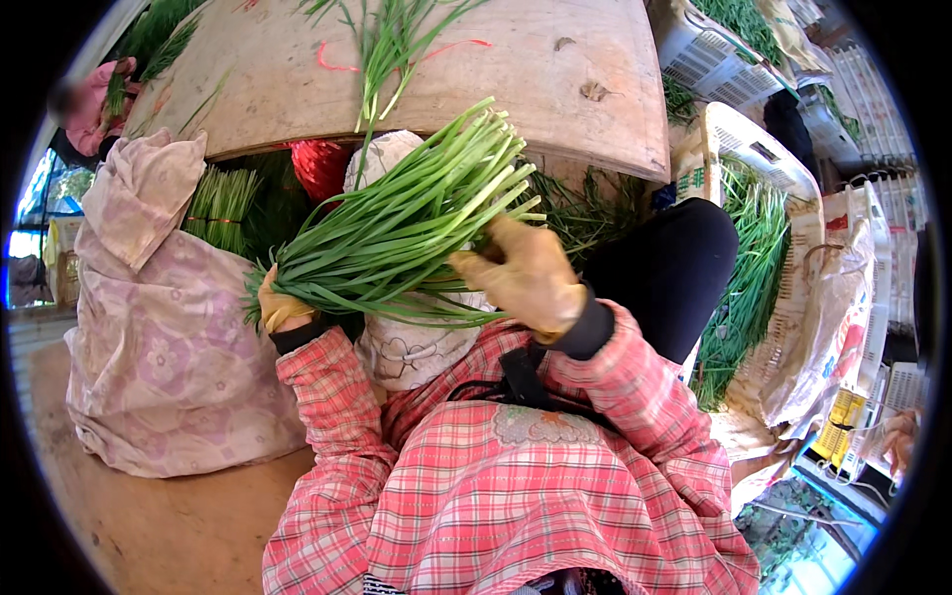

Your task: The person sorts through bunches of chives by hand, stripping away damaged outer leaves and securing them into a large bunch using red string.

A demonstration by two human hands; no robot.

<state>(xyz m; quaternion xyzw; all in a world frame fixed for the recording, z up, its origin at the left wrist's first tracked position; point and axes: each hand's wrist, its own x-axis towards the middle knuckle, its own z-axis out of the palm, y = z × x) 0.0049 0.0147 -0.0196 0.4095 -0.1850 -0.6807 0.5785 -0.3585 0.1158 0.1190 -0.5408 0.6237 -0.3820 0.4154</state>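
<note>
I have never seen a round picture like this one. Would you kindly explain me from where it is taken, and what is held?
There is no machine, only a person. A fisheye camera worn on the head looks down, so straight edges bend. The left hand holds the leafy end of a green bunch; the right hand is at its paler end. On the board ahead lie a smaller bunch and a red tie.
</note>
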